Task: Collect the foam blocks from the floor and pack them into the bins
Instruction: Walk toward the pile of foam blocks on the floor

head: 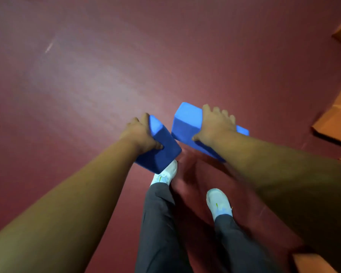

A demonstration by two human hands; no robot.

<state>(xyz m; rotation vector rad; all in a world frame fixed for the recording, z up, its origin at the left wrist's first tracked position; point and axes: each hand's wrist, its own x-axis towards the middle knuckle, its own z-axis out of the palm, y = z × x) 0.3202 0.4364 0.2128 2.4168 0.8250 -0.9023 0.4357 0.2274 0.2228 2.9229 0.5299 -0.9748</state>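
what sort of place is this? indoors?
Probably a gym or yoga studio: smooth dark-red floor, a blue rectangular foam block in the left hand, a second blue foam block in the right hand, orange blocks lying at the right edge.

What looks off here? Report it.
Nothing damaged or spilled. The left hand holds the left blue block, the right hand the right blue block. Orange blocks lie askew at the floor's right edge; a pale scuff marks it upper left.
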